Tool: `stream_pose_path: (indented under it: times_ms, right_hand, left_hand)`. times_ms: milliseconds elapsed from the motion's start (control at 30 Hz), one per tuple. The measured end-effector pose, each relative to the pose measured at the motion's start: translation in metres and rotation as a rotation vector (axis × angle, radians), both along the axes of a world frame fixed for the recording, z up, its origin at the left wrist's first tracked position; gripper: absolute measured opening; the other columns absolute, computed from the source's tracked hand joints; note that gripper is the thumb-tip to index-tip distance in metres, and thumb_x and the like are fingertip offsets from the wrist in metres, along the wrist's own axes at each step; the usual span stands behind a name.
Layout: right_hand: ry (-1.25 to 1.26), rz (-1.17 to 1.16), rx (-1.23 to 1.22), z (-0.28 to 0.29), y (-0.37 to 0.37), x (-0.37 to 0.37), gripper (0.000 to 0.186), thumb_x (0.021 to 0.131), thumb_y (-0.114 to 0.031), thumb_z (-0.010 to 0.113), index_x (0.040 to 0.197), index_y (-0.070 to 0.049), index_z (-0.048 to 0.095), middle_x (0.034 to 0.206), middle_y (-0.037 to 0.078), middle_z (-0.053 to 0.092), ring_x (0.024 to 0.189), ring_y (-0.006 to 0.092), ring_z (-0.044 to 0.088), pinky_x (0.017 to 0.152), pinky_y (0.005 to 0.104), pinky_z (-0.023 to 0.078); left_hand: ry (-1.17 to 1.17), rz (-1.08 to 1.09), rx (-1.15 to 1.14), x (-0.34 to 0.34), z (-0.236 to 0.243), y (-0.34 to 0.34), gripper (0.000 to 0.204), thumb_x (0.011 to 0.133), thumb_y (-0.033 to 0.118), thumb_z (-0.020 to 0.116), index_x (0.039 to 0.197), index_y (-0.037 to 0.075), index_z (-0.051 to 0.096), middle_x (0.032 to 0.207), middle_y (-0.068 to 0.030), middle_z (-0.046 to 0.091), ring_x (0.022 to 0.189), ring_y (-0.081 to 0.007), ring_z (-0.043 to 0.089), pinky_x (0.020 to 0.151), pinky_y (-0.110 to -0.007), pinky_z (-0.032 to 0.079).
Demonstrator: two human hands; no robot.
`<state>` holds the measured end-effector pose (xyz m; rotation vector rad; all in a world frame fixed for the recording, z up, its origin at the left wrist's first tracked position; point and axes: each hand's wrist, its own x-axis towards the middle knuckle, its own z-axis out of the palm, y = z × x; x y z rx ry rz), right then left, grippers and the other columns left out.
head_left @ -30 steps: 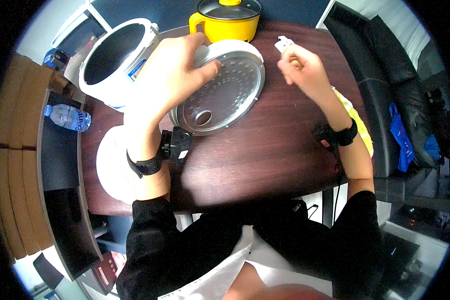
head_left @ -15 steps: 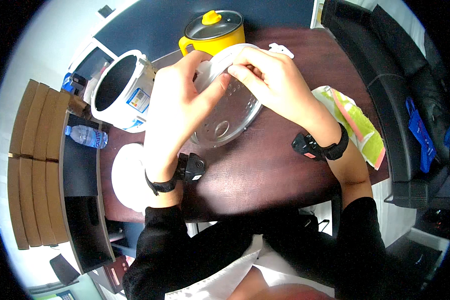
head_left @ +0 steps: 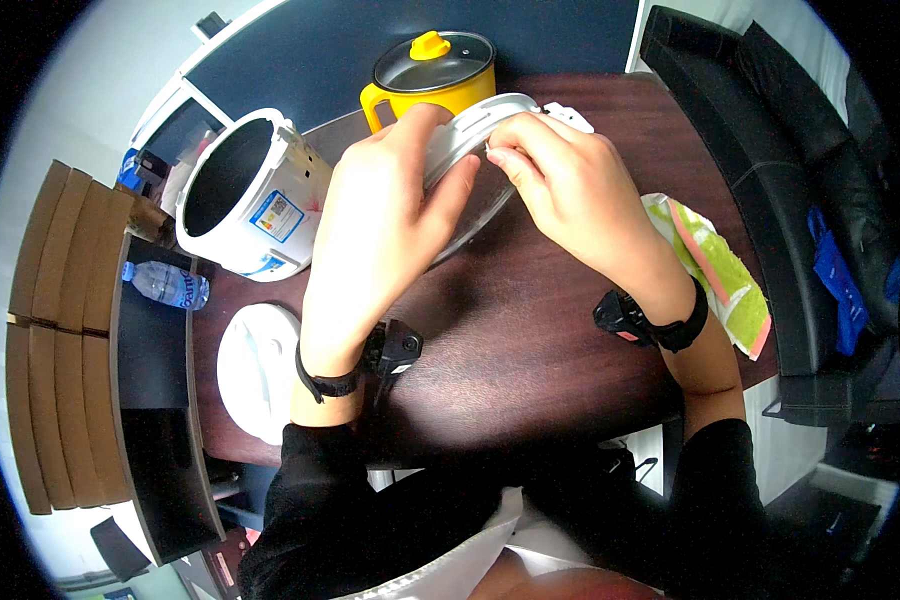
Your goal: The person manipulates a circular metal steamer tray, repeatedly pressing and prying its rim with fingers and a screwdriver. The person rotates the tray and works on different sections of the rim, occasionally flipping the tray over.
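Above the table I hold a round clear plastic piece with a white rim, tilted so that it shows nearly edge-on. My left hand is closed on its left side, thumb toward the inside and fingers hidden behind the rim. My right hand pinches at its upper right edge, fingertips pressed together; whatever small part sits between them is hard to make out. Left of my hands stands a white pot-like housing with a dark inside and a blue-edged label. A white round lid lies beside my left wrist.
Behind my hands stands a yellow pot with a glass lid. A green and pink cloth lies at the right of the table. At the left are a water bottle and stacked cardboard boxes. A black sofa stands at the right.
The clear piece has turned from showing its perforated face to nearly edge-on. Both hands keep their hold on it. The white lid is less covered by my left arm.
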<state>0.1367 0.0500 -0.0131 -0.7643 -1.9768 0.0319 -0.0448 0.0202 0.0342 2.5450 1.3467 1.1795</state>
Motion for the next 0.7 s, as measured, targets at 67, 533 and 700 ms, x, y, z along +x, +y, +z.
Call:
stream_pose_path:
  times_ms: [67, 533, 700]
  right_hand:
    - [-0.021, -0.009, 0.007, -0.001, 0.000, 0.000, 0.012, 0.091, -0.016, 0.062, 0.091, -0.004, 0.060, 0.081, 0.015, 0.065, 0.069, 0.0358, 0.065, 0.059, 0.0432, 0.052]
    - [-0.019, -0.002, -0.008, -0.002, 0.003, -0.001, 0.009, 0.088, -0.009, 0.066, 0.090, -0.001, 0.062, 0.077, 0.013, 0.061, 0.062, 0.0268, 0.060, 0.058, 0.0343, 0.047]
    - [0.019, 0.016, -0.126, -0.006, 0.007, 0.001, 0.011, 0.089, -0.009, 0.066, 0.091, 0.000, 0.061, 0.075, 0.012, 0.061, 0.061, 0.0213, 0.059, 0.057, 0.0319, 0.046]
  left_hand:
    - [-0.007, -0.003, -0.043, 0.001, -0.003, 0.002, 0.027, 0.084, 0.016, 0.068, 0.100, -0.003, 0.058, 0.078, -0.0255, 0.065, 0.076, -0.0404, 0.066, 0.065, -0.043, 0.051]
    - [0.018, 0.023, 0.007, -0.002, -0.015, 0.009, 0.030, 0.084, 0.017, 0.071, 0.105, -0.003, 0.062, 0.069, -0.0167, 0.061, 0.051, -0.0219, 0.055, 0.051, -0.034, 0.042]
    - [-0.013, 0.038, -0.028, 0.003, -0.022, 0.013, 0.030, 0.083, 0.018, 0.071, 0.103, -0.003, 0.062, 0.066, -0.0171, 0.059, 0.050, -0.0225, 0.055, 0.050, -0.035, 0.041]
